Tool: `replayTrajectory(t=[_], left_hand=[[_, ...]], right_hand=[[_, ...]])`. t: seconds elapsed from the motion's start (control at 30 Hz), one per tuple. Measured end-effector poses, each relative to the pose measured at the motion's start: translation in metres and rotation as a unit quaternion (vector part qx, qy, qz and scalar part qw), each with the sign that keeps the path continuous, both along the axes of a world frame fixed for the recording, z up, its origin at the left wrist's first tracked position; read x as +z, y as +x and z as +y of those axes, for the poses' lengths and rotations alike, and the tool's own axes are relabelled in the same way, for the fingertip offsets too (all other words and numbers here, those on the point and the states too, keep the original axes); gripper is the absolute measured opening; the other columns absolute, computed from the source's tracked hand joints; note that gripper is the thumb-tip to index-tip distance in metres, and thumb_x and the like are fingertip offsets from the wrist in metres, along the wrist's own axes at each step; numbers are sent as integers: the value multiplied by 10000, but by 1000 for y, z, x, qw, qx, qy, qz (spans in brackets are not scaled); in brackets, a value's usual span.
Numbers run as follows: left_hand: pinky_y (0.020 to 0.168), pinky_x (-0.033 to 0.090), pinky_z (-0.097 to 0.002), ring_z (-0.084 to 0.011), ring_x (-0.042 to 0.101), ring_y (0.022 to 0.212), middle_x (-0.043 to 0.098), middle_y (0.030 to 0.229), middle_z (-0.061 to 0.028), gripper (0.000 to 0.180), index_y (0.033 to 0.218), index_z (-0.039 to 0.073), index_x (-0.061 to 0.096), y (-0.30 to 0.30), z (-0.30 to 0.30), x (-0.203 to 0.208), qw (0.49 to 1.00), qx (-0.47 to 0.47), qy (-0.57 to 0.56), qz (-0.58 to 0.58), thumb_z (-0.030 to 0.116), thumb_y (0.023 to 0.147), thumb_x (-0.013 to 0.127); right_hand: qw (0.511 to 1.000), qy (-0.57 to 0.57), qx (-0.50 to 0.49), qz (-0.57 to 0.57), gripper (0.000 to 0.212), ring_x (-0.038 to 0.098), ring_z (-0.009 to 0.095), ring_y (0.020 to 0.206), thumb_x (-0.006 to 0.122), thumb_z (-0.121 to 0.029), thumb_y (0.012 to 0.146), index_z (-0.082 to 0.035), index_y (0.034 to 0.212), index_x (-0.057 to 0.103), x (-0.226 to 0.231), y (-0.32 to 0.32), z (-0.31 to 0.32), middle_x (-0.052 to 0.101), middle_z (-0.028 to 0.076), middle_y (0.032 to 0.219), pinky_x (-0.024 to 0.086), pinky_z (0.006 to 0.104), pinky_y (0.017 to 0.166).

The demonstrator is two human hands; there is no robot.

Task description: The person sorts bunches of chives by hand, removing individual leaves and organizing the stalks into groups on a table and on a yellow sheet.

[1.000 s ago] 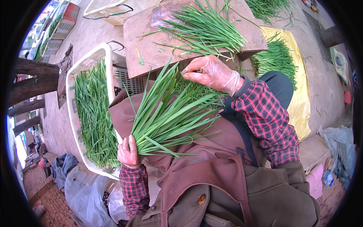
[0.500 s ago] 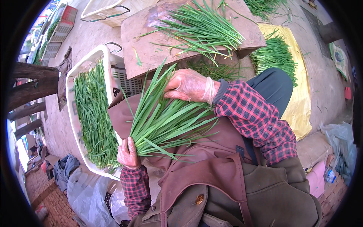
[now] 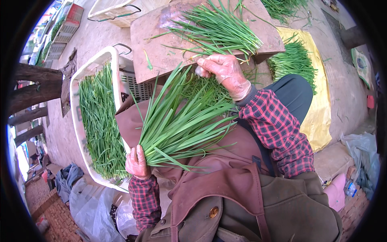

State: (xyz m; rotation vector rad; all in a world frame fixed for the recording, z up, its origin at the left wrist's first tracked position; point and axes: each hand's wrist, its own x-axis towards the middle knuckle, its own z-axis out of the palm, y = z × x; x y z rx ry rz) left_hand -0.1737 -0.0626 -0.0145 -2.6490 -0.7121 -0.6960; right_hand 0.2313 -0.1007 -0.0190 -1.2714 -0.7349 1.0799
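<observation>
The left fingers [image 3: 140, 155] hide the green bundle's [image 3: 177, 131] gripped end.

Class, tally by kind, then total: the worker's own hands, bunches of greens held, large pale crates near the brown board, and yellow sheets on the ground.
Hands: 2 (left hand, right hand)
Held bunch of greens: 1
Large pale crates near the brown board: 2 (greens-filled crate, upper crate)
Yellow sheet: 1
Total: 6
</observation>
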Motion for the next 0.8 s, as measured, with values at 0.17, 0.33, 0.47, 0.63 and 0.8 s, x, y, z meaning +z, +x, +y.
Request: replayTrajectory(t=[0.17,0.33,0.47,0.63,0.8], left_hand=[[587,505,-388,-302,631,716,659,1105,-155,493,1292,43,599,-3,0,-1,1000,-5,-11,-12,10,806,671],[598,513,-387,-310,644,738,659,1104,-155,491,1292,42,594,-5,0,-1,1000,-8,-16,-10,9,808,671],[602,513,-389,-309,643,737,659,1101,-155,491,1291,40,594,-4,0,-1,1000,-10,-12,-12,6,808,672],[593,509,-387,-305,639,730,659,1091,-162,478,1282,36,601,-3,0,-1,1000,-9,-4,-5,0,811,673],[575,510,-377,-288,627,709,659,1073,-147,450,1245,46,628,2,0,2,1000,-12,-2,9,4,801,685]], right_hand=[[983,109,49,-138,190,605,96,824,715,-152,888,19,971,721,-24,8,7,686,49,893,495,266,742],[969,70,176,-156,288,573,106,775,728,-246,902,-15,1075,715,-35,9,18,653,27,834,468,296,706],[961,45,239,-132,328,549,111,738,716,-367,913,-40,926,697,-40,-1,28,616,20,779,448,318,669],[945,4,317,-82,246,600,105,828,656,-219,953,-21,1086,715,-32,-22,22,685,37,881,487,296,760],[984,13,152,-92,231,598,99,737,598,-199,933,-4,954,719,-43,-42,12,644,43,764,498,292,664]])
